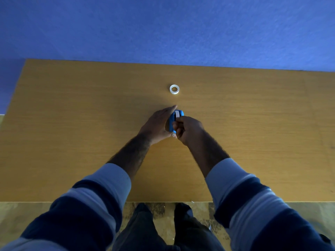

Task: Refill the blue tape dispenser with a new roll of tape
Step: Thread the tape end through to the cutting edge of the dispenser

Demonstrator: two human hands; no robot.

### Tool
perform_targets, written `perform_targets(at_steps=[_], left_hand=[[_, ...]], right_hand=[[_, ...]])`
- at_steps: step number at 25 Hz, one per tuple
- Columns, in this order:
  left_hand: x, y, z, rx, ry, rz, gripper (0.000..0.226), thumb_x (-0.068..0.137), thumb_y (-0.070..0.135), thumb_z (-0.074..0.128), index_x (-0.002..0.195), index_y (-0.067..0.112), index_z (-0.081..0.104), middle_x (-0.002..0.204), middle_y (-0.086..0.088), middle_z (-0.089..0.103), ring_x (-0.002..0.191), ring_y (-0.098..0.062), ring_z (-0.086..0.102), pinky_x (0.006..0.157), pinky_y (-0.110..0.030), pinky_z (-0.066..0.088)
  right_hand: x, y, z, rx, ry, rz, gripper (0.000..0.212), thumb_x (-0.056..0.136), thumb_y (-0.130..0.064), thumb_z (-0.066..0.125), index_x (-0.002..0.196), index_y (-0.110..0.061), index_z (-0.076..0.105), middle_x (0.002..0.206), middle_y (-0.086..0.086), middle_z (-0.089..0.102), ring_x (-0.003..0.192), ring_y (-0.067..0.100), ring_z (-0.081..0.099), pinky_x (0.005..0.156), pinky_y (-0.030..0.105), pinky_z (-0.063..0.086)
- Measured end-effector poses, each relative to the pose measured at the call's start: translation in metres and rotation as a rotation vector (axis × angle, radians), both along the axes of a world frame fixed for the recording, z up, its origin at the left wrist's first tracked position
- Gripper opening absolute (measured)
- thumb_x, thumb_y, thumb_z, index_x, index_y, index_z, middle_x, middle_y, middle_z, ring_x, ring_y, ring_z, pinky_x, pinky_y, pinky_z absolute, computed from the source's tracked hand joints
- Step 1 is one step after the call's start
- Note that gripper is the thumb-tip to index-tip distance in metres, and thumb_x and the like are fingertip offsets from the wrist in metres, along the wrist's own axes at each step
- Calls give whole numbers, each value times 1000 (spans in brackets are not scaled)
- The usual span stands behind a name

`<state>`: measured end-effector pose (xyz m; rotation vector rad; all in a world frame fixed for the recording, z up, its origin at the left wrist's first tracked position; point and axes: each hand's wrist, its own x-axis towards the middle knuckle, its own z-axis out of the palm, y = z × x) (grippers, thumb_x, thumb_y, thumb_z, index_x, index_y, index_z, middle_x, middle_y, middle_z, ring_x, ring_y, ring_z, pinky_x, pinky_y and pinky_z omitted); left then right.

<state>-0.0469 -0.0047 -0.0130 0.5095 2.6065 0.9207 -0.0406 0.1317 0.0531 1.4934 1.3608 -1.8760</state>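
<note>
**Gripping the dispenser with both hands**

Cupping the blue tape dispenser from its left side, the left hand keeps fingers extended along it. The right hand curls closed, pinching its near right edge. Beyond both hands, well apart, a tape roll lies flat on the wooden table.

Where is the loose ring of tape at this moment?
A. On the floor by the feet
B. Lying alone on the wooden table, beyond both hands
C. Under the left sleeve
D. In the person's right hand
B: the ring of tape lies flat on the wooden table, apart from the left hand and right hand, which both hold the blue dispenser.
</note>
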Motion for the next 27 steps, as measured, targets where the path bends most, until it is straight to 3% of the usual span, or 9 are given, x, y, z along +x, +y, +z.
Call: perform_targets(at_steps=[4,11,19,27], left_hand=[[-4,-3,-3,-69,54,-1,108,70,36,89,158,27,28,163,7,35,152,-17,28,124,-48,26],[-3,-4,-4,-134,105,-7,103,74,40,84,159,31,27,165,4,31,156,-19,19,125,-52,17],[-2,-6,-6,-159,108,-16,100,79,49,79,160,33,23,166,2,29,157,-21,16,125,-56,13],[-2,-7,-10,-145,91,-6,105,76,45,81,161,35,21,166,5,30,157,-21,16,126,-53,10]], right_hand=[[6,-1,0,-20,13,7,11,87,-6,66,92,1,70,64,11,70,44,11,60,38,14,40],[20,-5,1,-32,88,-14,9,88,-3,60,88,4,67,49,7,66,34,10,52,36,15,36],[43,-6,-7,15,152,-31,11,88,-9,63,93,-1,68,53,4,68,39,10,58,40,18,42],[62,-11,-18,1,239,-65,14,89,-12,66,99,-2,69,72,11,71,49,14,61,45,23,48]])
